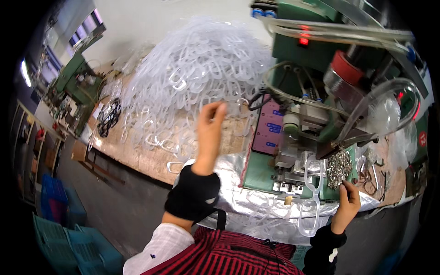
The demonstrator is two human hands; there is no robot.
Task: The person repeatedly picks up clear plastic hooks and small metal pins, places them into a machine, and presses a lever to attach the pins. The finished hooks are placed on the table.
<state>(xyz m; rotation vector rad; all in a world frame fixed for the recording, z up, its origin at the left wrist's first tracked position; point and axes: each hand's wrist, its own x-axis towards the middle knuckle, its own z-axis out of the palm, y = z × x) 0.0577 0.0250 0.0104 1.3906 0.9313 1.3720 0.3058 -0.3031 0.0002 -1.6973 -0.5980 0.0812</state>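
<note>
My left hand (pixel 210 133) reaches over the table toward a big heap of clear plastic eyeglass frames (pixel 197 64). It is a little blurred, its thumb and fingers apart with nothing seen between them. At the lower right, my right hand (pixel 346 207) has thumb and fingertips drawn together at the near edge of a pile of small metal parts (pixel 338 168). Whatever lies in that pinch is too small to make out. One clear eyeglass frame (pixel 316 201) sits upright at the front of the green machine (pixel 298 23), left of my right hand.
A phone with a lit screen (pixel 267 126) lies left of the machine head. Loose clear frames lie on silver foil (pixel 233 176) along the near edge. Black frames (pixel 109 117) rest at the table's far left. Teal crates (pixel 82 247) and a blue crate (pixel 54 195) stand on the floor.
</note>
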